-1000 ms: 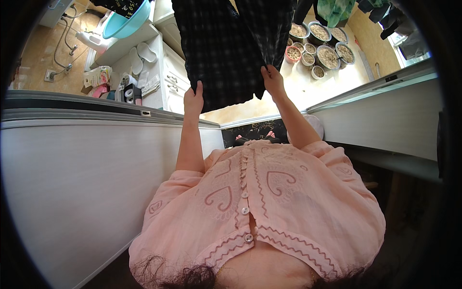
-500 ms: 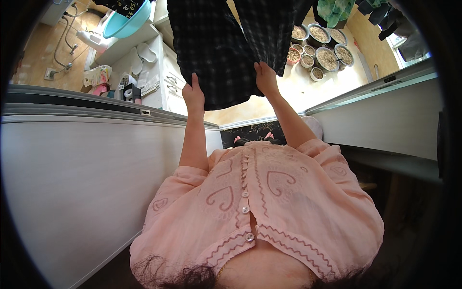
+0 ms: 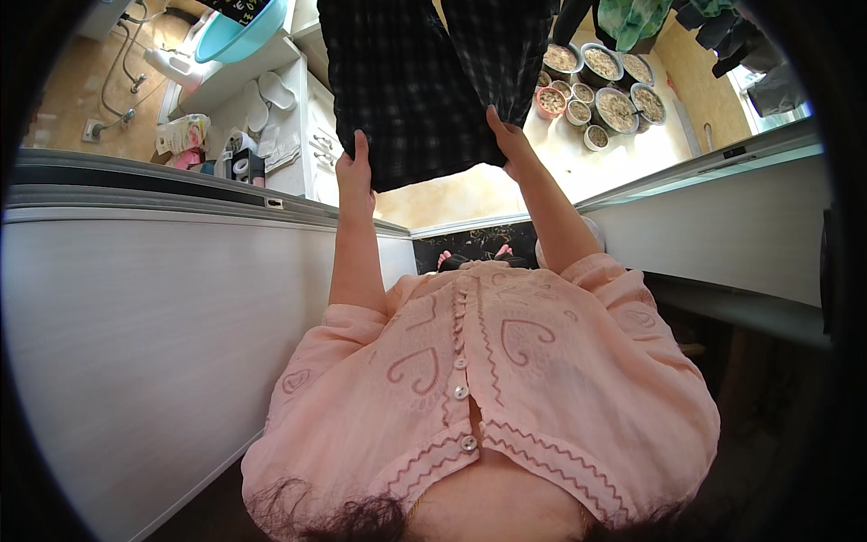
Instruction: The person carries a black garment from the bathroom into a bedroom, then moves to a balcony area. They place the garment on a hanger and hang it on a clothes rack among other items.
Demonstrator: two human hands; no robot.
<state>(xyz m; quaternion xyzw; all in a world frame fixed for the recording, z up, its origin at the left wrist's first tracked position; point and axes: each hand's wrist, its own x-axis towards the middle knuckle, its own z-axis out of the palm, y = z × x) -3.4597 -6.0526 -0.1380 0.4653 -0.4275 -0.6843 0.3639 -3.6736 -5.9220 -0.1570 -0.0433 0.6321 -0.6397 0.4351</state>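
Note:
Black plaid trousers (image 3: 406,99) stretch between my two arms, two leg-like parts running to the upper edge of the view. On the left side of their near edge, my left hand (image 3: 356,170) is closed with the thumb pointing up. My right hand (image 3: 508,143) grips the opposite side of that edge, its thumb lying on the cloth. The fingers of both hands are mostly hidden. The far end of the trousers runs out of view.
Several potted plants (image 3: 617,110) stand on the floor at the far right, below hanging clothes (image 3: 632,20). A turquoise basin (image 3: 237,38), a white jug (image 3: 173,65) and white slippers (image 3: 257,108) are at the left. Sliding door panels (image 3: 135,316) flank me.
My hands have moved slightly farther apart, left hand to the left and right hand to the right. The near edge of the trousers has risen and is pulled wider.

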